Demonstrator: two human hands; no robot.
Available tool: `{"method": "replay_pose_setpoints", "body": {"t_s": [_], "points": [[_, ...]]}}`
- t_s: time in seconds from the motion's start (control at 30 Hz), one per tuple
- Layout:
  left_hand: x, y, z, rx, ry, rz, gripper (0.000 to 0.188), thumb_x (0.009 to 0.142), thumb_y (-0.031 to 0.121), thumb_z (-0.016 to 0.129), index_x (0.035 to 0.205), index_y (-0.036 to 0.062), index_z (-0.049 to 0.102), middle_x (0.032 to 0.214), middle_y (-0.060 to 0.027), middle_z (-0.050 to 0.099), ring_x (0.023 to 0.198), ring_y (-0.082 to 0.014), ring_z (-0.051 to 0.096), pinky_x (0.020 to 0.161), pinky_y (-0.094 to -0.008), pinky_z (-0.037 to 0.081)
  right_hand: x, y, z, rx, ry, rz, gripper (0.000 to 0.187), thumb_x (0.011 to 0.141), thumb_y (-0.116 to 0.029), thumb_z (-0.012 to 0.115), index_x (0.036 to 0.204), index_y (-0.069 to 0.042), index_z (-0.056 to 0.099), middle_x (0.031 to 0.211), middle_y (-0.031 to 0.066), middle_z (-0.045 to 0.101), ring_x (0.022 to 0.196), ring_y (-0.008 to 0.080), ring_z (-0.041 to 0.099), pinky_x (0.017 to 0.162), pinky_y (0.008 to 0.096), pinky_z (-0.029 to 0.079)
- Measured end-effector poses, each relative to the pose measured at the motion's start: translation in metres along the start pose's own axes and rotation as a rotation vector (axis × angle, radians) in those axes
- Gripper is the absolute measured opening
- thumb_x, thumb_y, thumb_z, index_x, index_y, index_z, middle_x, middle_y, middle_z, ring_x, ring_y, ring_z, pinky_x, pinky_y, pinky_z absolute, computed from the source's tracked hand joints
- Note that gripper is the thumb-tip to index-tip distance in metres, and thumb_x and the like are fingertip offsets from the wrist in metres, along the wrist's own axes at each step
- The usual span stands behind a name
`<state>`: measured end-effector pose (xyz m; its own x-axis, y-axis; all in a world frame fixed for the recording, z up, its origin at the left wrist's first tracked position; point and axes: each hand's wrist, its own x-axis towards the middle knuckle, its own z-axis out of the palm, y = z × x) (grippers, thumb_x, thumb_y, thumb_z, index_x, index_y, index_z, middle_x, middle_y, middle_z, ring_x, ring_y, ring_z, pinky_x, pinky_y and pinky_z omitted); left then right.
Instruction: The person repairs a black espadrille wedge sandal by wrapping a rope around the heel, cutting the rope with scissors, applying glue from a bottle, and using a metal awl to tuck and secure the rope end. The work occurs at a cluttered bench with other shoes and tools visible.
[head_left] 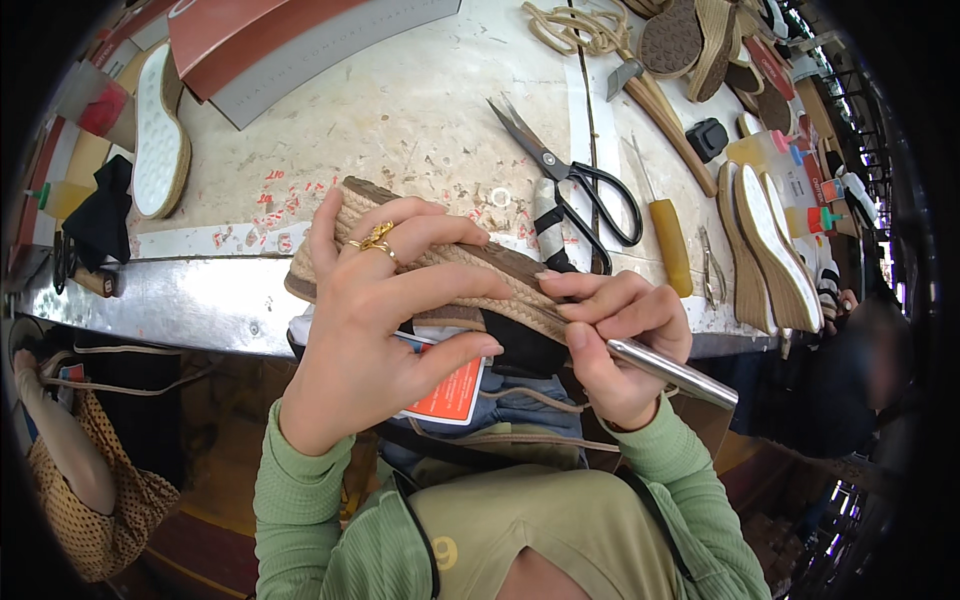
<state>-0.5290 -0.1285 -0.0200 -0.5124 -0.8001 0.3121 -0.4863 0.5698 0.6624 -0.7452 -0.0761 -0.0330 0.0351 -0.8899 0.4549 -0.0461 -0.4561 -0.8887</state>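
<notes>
A wedge sandal [515,266] with a braided rope side and a brown outsole lies on its side across my lap edge of the table. My left hand [365,310], with rings on a finger, is closed over its braided side, thumb below. A black strap [525,345] and an orange-and-white tag [452,392] hang at the sandal's lower side. My right hand [635,345] pinches a slim tool with a shiny metal cylinder handle [685,372]. The tool's front end meets the braid near the outsole edge, and its tip is hidden by my fingers.
On the worktable [370,120] lie black-handled scissors [570,180], a yellow-handled awl [668,240] and a hammer [665,125]. Wedge soles [765,245] stand at right, another sole [160,135] at left. A shoebox [290,50] sits behind. Other people are at both sides.
</notes>
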Motion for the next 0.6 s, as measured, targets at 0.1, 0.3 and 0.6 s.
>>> {"method": "replay_pose_setpoints", "body": {"t_s": [0.1, 0.3, 0.6], "points": [[-0.0009, -0.0004, 0.0011, 0.003, 0.008, 0.011, 0.034, 0.060, 0.035, 0.086, 0.089, 0.0212, 0.076, 0.115, 0.0011, 0.066, 0.117, -0.0248, 0.055, 0.114, -0.0513, 0.010, -0.0025, 0.0011, 0.0003, -0.029, 0.003, -0.001, 0.023, 0.078, 0.013, 0.068, 0.083, 0.000, 0.050, 0.087, 0.0178, 0.065, 0.102, 0.0374, 0.068, 0.086, 0.0417, 0.057], [-0.0008, -0.0003, 0.0012, 0.004, 0.006, 0.008, 0.034, 0.060, 0.036, 0.086, 0.088, 0.0210, 0.076, 0.114, 0.0009, 0.066, 0.117, -0.0251, 0.055, 0.114, -0.0516, 0.010, 0.0003, -0.0005, 0.0010, -0.101, -0.024, -0.006, 0.024, 0.077, 0.013, 0.070, 0.081, -0.001, 0.050, 0.084, 0.0165, 0.066, 0.101, 0.0353, 0.069, 0.084, 0.0402, 0.057], [0.0009, 0.0015, -0.0018, -0.015, -0.028, -0.010, 0.031, 0.062, 0.033, 0.084, 0.090, 0.0246, 0.075, 0.113, 0.0028, 0.065, 0.119, -0.0238, 0.053, 0.114, -0.0577, 0.007, -0.0004, 0.0012, -0.0017, 0.001, -0.011, 0.020, 0.023, 0.079, 0.012, 0.069, 0.083, -0.001, 0.050, 0.085, 0.0152, 0.064, 0.100, 0.0351, 0.069, 0.084, 0.0392, 0.057]]}}
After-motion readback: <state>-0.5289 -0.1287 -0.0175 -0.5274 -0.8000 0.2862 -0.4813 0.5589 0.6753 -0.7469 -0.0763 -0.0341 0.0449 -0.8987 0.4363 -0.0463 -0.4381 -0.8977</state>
